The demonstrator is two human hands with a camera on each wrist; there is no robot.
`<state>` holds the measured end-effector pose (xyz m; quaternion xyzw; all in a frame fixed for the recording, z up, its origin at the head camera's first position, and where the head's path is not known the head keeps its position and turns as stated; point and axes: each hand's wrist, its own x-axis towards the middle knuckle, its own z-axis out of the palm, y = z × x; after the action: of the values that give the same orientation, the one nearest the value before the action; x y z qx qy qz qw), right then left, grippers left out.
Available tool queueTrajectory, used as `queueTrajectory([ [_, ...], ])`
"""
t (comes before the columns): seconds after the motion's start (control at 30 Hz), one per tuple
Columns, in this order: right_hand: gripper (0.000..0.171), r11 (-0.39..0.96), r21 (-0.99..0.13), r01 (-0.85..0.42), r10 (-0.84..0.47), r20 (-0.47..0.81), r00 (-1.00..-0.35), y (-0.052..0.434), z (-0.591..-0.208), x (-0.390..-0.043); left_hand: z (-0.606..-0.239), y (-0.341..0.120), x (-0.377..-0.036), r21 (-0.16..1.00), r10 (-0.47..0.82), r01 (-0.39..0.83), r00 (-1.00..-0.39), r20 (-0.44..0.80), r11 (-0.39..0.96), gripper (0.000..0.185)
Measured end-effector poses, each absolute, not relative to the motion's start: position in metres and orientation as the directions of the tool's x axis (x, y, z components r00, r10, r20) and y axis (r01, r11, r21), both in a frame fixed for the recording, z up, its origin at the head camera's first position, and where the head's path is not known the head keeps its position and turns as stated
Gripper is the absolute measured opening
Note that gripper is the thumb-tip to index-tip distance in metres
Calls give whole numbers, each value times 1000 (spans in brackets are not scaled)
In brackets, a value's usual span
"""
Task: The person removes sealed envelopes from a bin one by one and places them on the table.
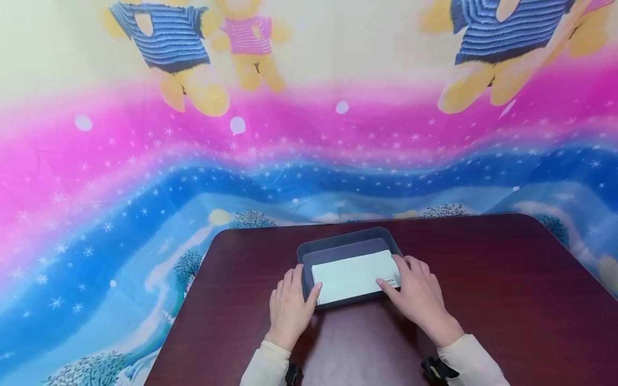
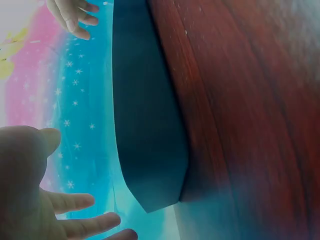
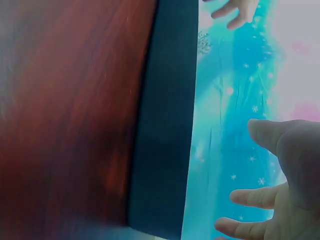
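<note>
Dark red-brown counter (image 1: 483,279) before a bright cartoon-bear cloth backdrop (image 1: 145,177); grey tray (image 1: 309,252) at mid-counter, just ahead of both hands, holding a white folded cloth (image 1: 350,276) whose long axis runs left to right; left hand (image 1: 288,308) relaxed, fingers straight at the tray's left edge; right hand (image 1: 419,296) likewise unclenched, fingertips touching the cloth's right end, the nearer hand.

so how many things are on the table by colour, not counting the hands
dark grey: 1, the tray
white: 1, the folded sheet lying in the tray
total: 2, both on the dark red table
</note>
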<state>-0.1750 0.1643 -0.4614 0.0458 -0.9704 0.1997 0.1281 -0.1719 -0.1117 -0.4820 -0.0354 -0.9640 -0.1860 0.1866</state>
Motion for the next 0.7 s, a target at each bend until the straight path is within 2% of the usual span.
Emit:
queueTrajectory([
  [0.27,73,919,-377,-112,-23,232,-972,177,-457,-185,-482,-118,-178,352,-25,104,-939,343,930,61],
  [0.53,72,926,-363,-100,-21,216,-976,186,-460,-196,-485,-124,-185,312,-40,79,-933,358,947,44],
  [0.7,73,927,-365,-91,-27,178,-984,192,-465,-204,-485,-127,-189,309,-40,70,-941,336,949,41],
])
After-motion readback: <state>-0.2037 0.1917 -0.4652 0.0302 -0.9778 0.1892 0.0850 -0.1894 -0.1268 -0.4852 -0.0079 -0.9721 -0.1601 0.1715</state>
